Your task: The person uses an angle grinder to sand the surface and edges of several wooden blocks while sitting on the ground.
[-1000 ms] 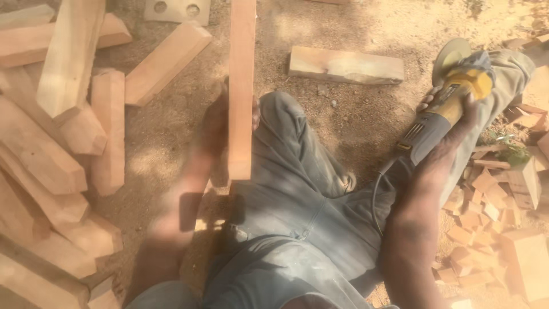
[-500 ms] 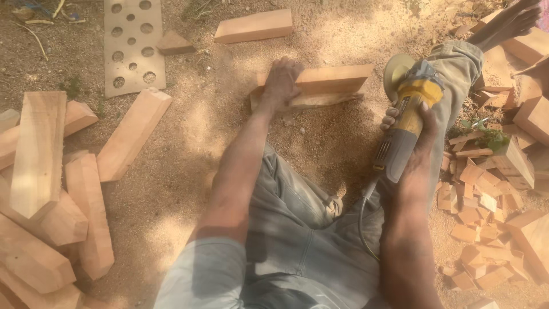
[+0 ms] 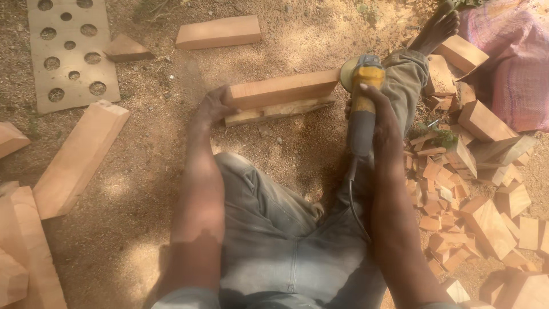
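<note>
— Head view: where was the block?
— The wooden block lay on sandy ground, left hand pressing its end, right hand clenched around the angle grinder.
— Step?
— Sanding its end, seemingly; steady bracing needed next.

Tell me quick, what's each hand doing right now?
Left hand: pressed on the left end of the wooden block, steadying it.
Right hand: closed around the yellow angle grinder, its disc at the block's right end.
</note>
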